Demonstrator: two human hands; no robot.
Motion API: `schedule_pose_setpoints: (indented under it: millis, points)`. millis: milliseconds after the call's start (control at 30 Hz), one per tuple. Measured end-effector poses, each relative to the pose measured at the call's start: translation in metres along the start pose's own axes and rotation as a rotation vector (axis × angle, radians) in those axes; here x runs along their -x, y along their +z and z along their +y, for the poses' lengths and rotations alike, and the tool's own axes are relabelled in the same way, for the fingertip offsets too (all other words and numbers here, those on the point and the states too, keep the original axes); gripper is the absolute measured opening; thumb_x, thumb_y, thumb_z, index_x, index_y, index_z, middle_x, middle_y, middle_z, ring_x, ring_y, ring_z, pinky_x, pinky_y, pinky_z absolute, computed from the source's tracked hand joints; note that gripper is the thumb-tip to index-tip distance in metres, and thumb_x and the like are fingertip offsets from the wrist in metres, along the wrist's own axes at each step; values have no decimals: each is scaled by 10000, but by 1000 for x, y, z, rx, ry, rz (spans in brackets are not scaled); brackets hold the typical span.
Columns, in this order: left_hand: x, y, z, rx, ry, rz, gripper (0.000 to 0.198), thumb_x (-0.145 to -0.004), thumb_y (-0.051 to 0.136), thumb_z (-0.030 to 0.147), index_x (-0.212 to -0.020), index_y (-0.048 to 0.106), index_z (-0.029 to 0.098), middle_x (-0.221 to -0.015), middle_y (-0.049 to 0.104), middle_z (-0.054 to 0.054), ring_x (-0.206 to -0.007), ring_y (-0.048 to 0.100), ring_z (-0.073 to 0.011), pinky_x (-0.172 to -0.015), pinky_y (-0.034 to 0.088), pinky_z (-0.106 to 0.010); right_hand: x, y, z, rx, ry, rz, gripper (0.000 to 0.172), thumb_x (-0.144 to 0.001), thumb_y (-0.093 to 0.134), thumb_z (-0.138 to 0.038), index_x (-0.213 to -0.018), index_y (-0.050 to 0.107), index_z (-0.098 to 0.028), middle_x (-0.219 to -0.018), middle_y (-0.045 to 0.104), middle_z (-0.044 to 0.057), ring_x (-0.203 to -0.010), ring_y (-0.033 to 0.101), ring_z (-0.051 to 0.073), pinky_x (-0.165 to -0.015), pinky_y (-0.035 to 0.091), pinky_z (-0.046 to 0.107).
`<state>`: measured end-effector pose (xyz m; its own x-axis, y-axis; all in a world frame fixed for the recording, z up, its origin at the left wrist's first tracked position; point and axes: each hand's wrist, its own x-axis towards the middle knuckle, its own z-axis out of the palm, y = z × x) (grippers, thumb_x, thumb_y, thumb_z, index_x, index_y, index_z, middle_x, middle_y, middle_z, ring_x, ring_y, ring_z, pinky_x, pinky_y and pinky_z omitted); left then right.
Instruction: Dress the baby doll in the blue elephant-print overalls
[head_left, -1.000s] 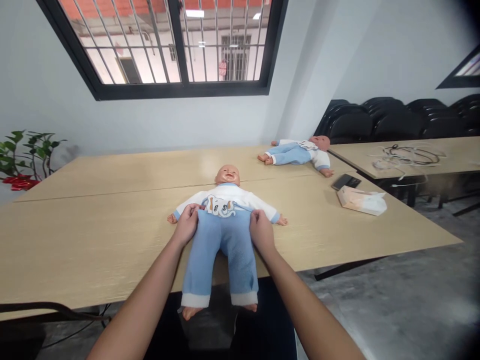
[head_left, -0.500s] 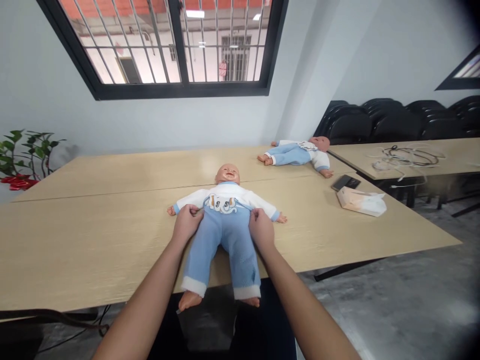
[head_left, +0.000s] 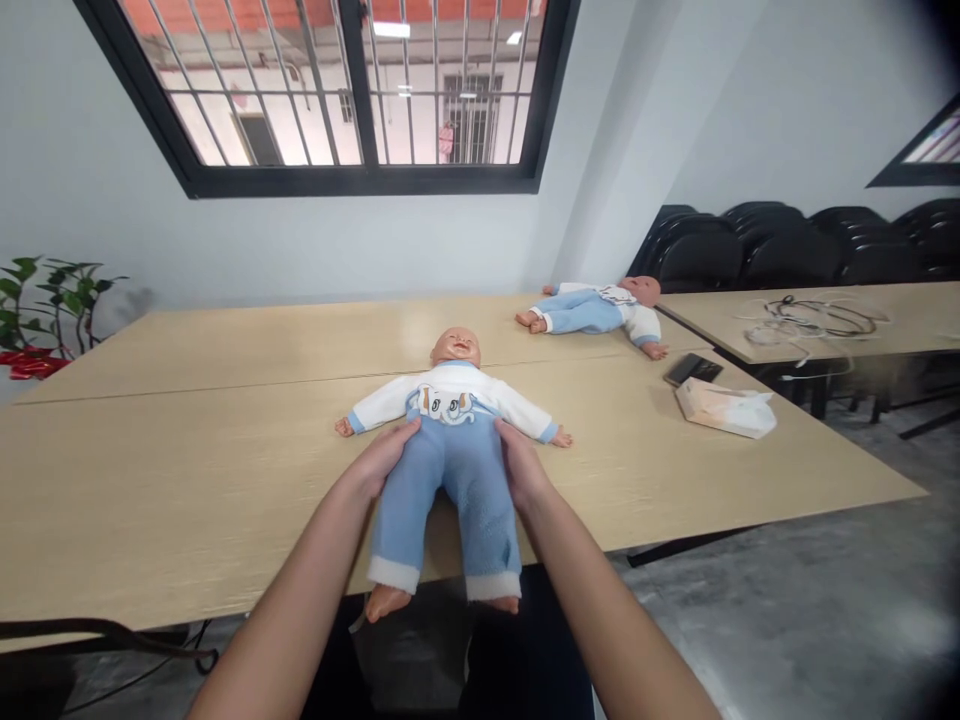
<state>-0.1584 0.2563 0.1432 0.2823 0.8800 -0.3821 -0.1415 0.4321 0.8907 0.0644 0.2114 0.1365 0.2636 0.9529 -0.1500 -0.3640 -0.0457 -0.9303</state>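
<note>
A baby doll (head_left: 452, 420) lies on its back on the light wooden table (head_left: 187, 470), head away from me, feet over the near edge. It wears a white top with an elephant print and light blue trousers (head_left: 450, 500). My left hand (head_left: 379, 457) rests flat against the doll's left hip, fingers stretched out. My right hand (head_left: 519, 462) lies flat along the other hip, fingers also extended. Neither hand grips the cloth.
A second doll (head_left: 600, 308) in the same clothes lies at the table's far right. A dark phone (head_left: 691, 369) and a tissue pack (head_left: 724, 407) sit near the right edge. Cables (head_left: 814, 320) lie on the neighbouring table, with black chairs (head_left: 765, 250) behind. A plant (head_left: 45, 310) stands at the left.
Both hands have let go of the trousers' waistband and flattened against the doll's hips. The waistband now sits higher on the doll, and the doll has slid a little further onto the table.
</note>
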Motion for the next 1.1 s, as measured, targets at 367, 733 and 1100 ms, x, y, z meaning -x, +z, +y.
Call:
schedule_pose_setpoints:
  millis: [367, 733, 1100]
  points:
    - [-19, 14, -21, 117, 326, 188, 559, -779, 812, 378, -1284, 656, 198, -1259, 741, -88, -1133, 702, -236, -1061, 524, -394, -7, -7, 16, 79, -251, 95, 623, -710, 789, -386, -1281, 632, -192, -1433, 645, 124, -1378, 566, 285, -1196, 422, 466]
    - [12, 6, -6, -311, 532, 509, 316, -896, 661, 354, -1159, 620, 183, -1259, 658, -125, -1219, 610, -260, -1135, 436, -444, -7, -19, 16, 527, -336, 168, 451, -836, 539, -374, -1189, 692, -139, -1138, 739, 143, -1020, 675, 278, -1004, 519, 473]
    - [126, 123, -59, -1287, 435, 212, 1008, -837, 753, 444, -1620, 193, 147, -1557, 421, -271, -1260, 612, -408, -936, 553, -458, -10, -22, 11, 474, -238, 32, 239, -788, 603, -375, -963, 586, -214, -670, 561, -45, -611, 478, 168, -603, 402, 292]
